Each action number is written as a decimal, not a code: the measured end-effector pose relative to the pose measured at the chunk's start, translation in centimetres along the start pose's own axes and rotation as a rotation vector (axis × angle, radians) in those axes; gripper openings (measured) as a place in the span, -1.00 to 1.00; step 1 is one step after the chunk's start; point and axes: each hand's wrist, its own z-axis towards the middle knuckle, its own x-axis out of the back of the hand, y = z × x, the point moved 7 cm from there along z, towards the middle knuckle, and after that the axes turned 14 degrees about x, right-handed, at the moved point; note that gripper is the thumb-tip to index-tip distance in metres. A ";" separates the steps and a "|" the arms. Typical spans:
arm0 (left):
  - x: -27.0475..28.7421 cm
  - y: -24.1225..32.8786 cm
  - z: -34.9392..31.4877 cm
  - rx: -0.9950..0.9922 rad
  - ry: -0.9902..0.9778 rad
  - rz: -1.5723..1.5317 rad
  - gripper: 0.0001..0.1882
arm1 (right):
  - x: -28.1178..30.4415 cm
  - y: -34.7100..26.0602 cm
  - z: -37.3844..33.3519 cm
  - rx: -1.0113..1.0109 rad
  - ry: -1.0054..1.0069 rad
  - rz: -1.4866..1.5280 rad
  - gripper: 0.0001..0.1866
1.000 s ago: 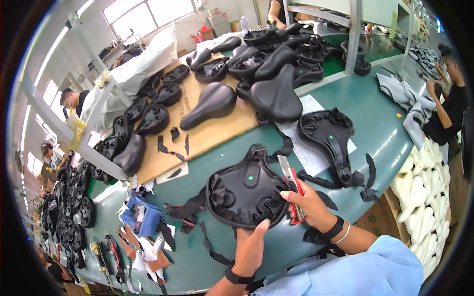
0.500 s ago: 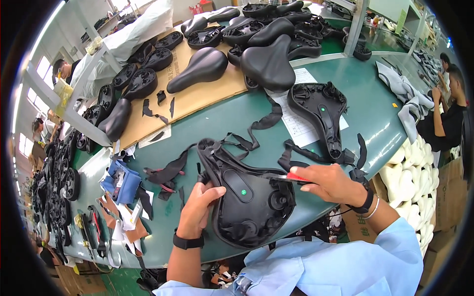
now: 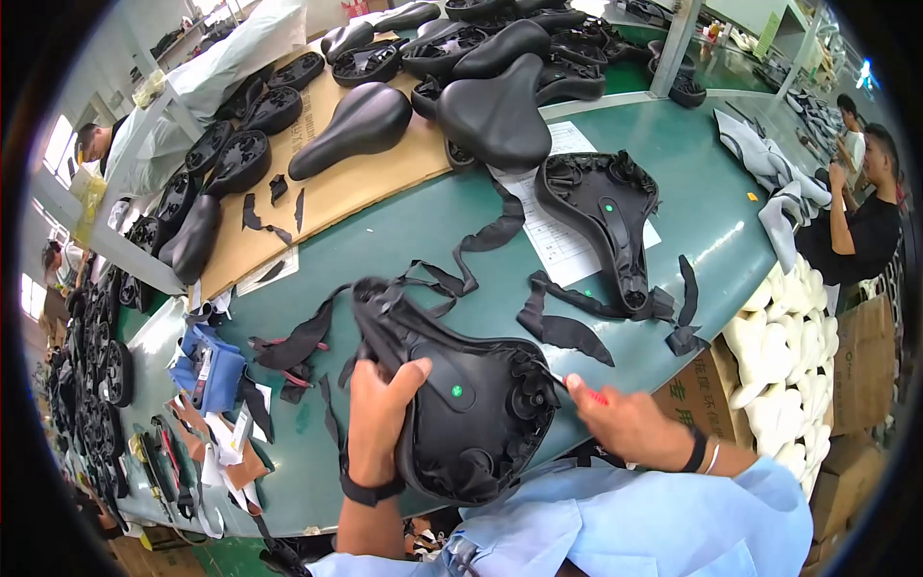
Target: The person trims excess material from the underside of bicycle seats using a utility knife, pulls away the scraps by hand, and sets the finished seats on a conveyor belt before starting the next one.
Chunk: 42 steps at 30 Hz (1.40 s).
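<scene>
A black bicycle saddle (image 3: 450, 361) lies upside down at the table's near edge, its hollow underside facing up and its nose pointing away to the left. My left hand (image 3: 377, 413) grips its left side, thumb over the rim and the other fingers mostly hidden. In my right hand (image 3: 625, 423) is a red-handled knife (image 3: 558, 378). Its thin metal blade meets the rim at the saddle's wide right end, where black cover material is folded and bunched inside. Cut black strips (image 3: 567, 334) lie on the green table just beyond.
Another upturned saddle (image 3: 604, 216) rests on printed paper (image 3: 556, 252) farther back. Many saddles pile up along the far side, some on a cardboard sheet (image 3: 346, 197). At left are a blue box (image 3: 213, 365), scraps and tools. White saddle-shaped pieces (image 3: 784, 356) are stacked at right; people sit beyond.
My right hand and the knife have moved along the rim, from the saddle's upper right side down to its wide right end. The whole view has shifted slightly.
</scene>
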 end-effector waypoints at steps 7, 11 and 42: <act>2.4 -3.7 -3.6 -0.035 0.233 -0.205 -0.72 | 2.0 -1.4 -1.8 -0.067 0.159 0.312 -0.35; 1.3 -3.7 -4.9 -0.128 0.131 -0.243 -0.69 | 4.6 -1.9 6.3 0.127 0.461 0.341 -0.33; -2.7 1.0 -0.6 -0.309 -0.234 -0.598 -0.63 | 2.1 -2.1 -0.5 0.015 -0.077 -0.143 -0.39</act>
